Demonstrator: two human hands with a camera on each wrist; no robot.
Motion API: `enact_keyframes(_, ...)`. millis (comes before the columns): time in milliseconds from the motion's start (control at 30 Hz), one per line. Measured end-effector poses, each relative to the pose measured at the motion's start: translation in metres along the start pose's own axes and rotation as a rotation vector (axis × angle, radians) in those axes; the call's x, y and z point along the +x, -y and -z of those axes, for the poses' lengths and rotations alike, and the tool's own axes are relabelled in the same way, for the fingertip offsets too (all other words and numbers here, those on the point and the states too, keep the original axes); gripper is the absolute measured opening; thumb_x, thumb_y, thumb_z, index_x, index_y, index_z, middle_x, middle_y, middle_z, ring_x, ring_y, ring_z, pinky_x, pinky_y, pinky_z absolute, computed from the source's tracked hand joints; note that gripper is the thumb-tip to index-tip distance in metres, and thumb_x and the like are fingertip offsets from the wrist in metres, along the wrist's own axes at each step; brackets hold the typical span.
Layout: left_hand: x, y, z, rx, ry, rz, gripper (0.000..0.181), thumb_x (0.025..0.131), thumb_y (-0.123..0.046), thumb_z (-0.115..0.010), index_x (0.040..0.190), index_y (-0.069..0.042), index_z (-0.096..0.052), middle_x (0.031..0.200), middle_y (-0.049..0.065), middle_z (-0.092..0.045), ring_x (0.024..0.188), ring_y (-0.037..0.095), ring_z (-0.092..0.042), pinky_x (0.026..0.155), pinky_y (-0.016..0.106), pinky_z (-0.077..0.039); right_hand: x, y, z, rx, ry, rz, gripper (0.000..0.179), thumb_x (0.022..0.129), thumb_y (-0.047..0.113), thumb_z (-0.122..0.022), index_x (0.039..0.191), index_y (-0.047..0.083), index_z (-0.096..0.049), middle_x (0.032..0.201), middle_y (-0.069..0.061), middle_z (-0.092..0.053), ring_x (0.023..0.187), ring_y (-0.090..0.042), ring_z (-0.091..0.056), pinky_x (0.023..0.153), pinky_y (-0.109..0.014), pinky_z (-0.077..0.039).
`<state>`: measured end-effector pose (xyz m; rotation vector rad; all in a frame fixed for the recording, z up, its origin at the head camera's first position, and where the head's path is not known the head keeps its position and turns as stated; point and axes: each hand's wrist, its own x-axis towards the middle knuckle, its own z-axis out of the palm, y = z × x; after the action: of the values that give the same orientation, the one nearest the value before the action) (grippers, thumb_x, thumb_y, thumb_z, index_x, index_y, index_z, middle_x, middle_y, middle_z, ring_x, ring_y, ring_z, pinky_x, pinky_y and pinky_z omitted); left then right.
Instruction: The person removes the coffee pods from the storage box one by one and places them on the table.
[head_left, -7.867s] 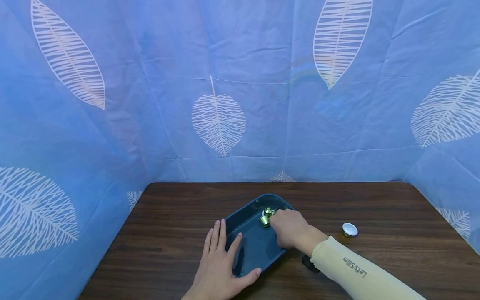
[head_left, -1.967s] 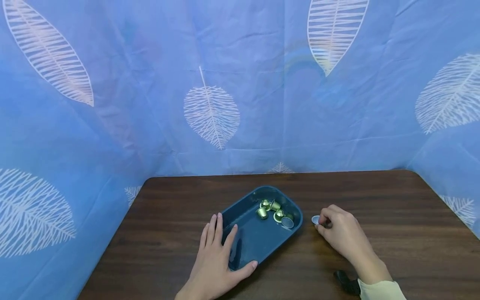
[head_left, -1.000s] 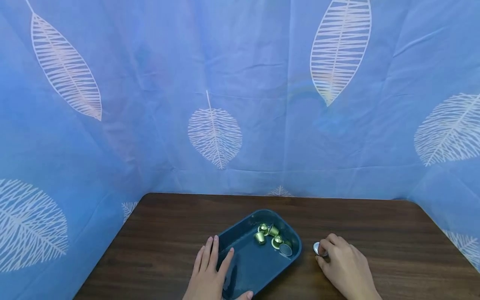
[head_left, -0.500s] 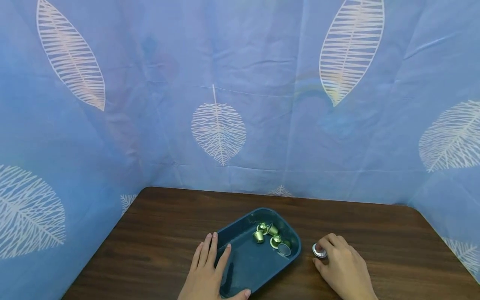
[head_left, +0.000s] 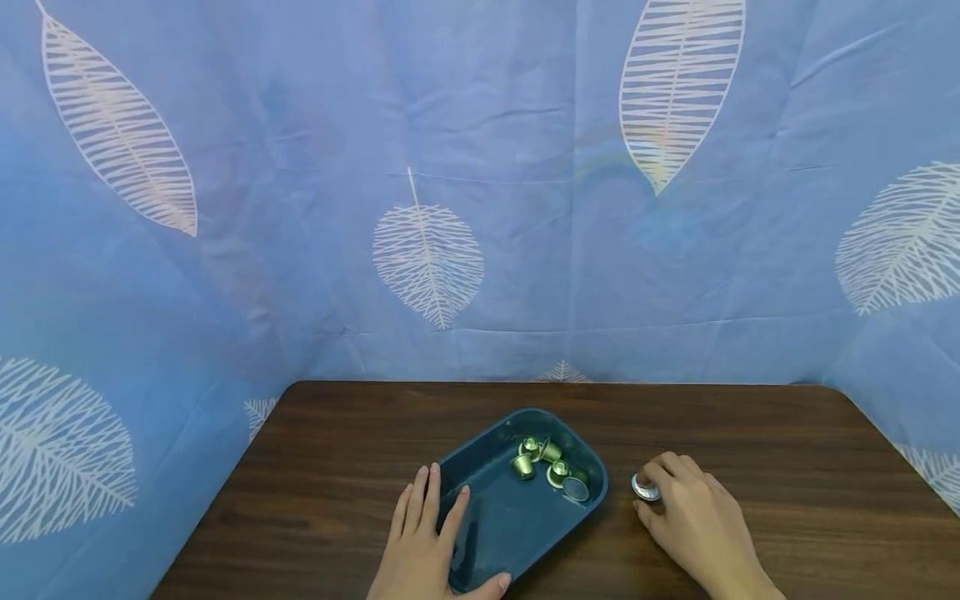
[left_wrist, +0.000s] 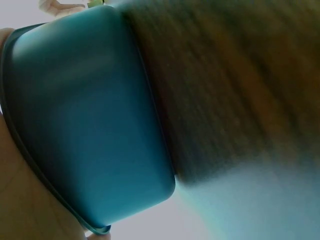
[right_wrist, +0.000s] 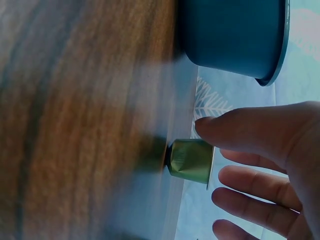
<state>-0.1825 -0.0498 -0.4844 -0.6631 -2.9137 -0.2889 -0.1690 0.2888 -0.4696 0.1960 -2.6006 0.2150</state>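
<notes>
Right wrist view, green capsule (right_wrist: 191, 161) lid-up on table (right_wrist: 75, 125), right grip (right_wrist: 285, 142) loosely spread beside its top, contact unclear

From up there the head camera peers forward and down across the wooden tabletop (head_left: 750, 442) to the leaf-print cloth (head_left: 525, 250); the left-wrist one, sideways, crowds the blue tray (left_wrist: 95, 120) from outside; the right-wrist one, sideways too, looks closely at the green coffee capsule (right_wrist: 192, 161); all three share the tray.

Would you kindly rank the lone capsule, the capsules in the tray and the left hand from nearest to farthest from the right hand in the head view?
1. Lone capsule, at the right hand.
2. Capsules, far-right end of the tray.
3. Left hand, at the tray's left side.
</notes>
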Motion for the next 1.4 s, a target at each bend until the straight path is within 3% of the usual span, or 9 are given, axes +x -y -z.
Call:
enact_keyframes(567,-0.0007,-0.0004,0.0001,-0.028,-0.050,-0.011,0.094,0.075,-0.087,-0.042,0.148,-0.027,-0.042,0.163,0.013,-0.010,0.150,0.033,-0.010,0.115,0.059,-0.019,0.0012,-0.0007,0.0020,0.032,0.039,-0.037,0.033,0.061,0.022,-0.090,0.085,0.017,-0.069,0.091,0.006,-0.062,0.080,-0.014,-0.060,0.064,-0.037,-0.052)
enact_keyframes(1400,-0.0007,-0.0009,0.0051,-0.052,-0.011,0.004,0.097,0.075,-0.089,-0.039,0.150,-0.027,-0.038,0.164,0.011,-0.004,0.150,0.033,-0.006,0.115,0.060,-0.017,0.0028,-0.0033,0.0066,0.031,0.064,-0.047,0.034,0.062,0.025,-0.090,0.088,0.015,-0.071,0.094,0.004,-0.066,0.084,-0.019,-0.062,0.068,-0.041,-0.054)
